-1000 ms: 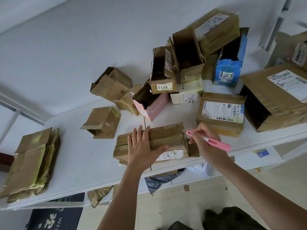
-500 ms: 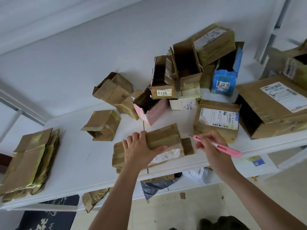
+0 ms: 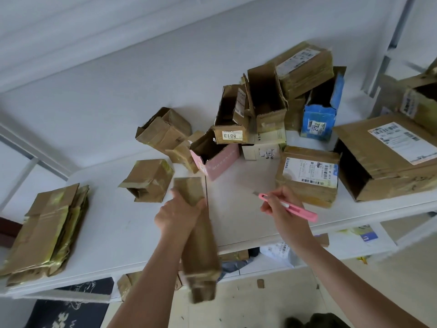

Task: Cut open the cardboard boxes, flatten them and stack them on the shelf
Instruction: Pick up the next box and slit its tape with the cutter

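My left hand [image 3: 179, 215] grips a flat brown box [image 3: 198, 247] in the middle of the frame, lifted off the white shelf [image 3: 236, 223] and a bit blurry. My right hand [image 3: 282, 205] pinches a pink cutter [image 3: 289, 207] just to its right. Flat boxes [image 3: 45, 233] sit stacked at lower left. Open boxes [image 3: 264, 107] crowd the upper right.
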`<action>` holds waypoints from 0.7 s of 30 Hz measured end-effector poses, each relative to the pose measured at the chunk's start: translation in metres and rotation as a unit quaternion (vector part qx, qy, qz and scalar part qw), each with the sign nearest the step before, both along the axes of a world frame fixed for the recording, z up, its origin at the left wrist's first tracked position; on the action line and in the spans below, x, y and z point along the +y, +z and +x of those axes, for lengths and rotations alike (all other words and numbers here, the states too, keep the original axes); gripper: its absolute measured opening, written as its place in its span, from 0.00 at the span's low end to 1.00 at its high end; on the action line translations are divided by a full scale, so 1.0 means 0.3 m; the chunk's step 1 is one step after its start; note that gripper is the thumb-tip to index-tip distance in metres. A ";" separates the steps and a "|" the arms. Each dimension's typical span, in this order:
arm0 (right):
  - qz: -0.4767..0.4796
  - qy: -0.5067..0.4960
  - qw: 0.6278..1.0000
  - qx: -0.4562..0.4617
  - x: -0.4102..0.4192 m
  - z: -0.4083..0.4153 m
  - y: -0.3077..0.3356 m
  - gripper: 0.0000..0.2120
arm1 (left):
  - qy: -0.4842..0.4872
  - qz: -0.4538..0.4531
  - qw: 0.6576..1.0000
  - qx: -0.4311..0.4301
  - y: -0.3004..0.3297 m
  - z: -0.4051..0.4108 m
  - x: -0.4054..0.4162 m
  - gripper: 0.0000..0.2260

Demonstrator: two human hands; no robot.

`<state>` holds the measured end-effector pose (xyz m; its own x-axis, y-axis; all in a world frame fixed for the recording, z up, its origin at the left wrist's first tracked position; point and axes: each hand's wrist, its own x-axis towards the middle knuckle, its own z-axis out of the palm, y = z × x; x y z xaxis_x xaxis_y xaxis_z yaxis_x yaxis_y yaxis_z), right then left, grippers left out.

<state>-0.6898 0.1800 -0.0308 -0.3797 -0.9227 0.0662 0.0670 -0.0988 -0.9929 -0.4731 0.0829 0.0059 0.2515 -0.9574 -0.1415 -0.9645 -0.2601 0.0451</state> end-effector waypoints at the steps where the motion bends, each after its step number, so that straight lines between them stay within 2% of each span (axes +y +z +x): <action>1: 0.001 0.004 1.000 -0.002 0.003 0.008 -0.002 0.04 | 0.038 -0.005 0.998 0.054 -0.003 0.015 -0.003 0.35; 3: 0.005 0.010 1.000 -0.008 0.009 0.017 -0.007 0.04 | 0.126 0.002 0.972 0.198 -0.012 0.040 -0.008 0.27; 5: 0.006 0.013 1.000 -0.011 0.014 0.020 -0.012 0.04 | 0.198 0.005 0.927 0.319 -0.019 0.056 -0.015 0.28; 8: 0.012 0.016 0.999 -0.025 0.017 0.023 -0.016 0.04 | 0.282 -0.017 0.861 0.423 -0.042 0.073 -0.026 0.27; 11: 0.035 0.030 0.999 -0.015 0.020 0.045 -0.029 0.05 | 0.311 -0.027 0.831 0.462 -0.056 0.081 -0.029 0.25; 16: 0.086 0.046 0.995 -0.026 0.018 0.125 -0.048 0.04 | 0.323 -0.051 0.825 0.460 -0.054 0.072 -0.018 0.20; 18: 0.066 0.037 0.997 -0.020 0.010 0.163 -0.032 0.05 | 0.325 -0.066 0.818 0.469 -0.048 0.067 -0.010 0.22; 21: -0.015 0.016 0.998 0.058 -0.020 0.188 0.013 0.04 | 0.329 -0.075 0.802 0.494 -0.046 0.074 0.009 0.31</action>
<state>-0.6335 0.1741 -0.0268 -0.3384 -0.9313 0.1349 -0.0438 -0.1276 -0.9909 -0.4510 0.0856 -0.0080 0.5455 -0.6884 -0.4780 -0.0959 -0.6179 0.7804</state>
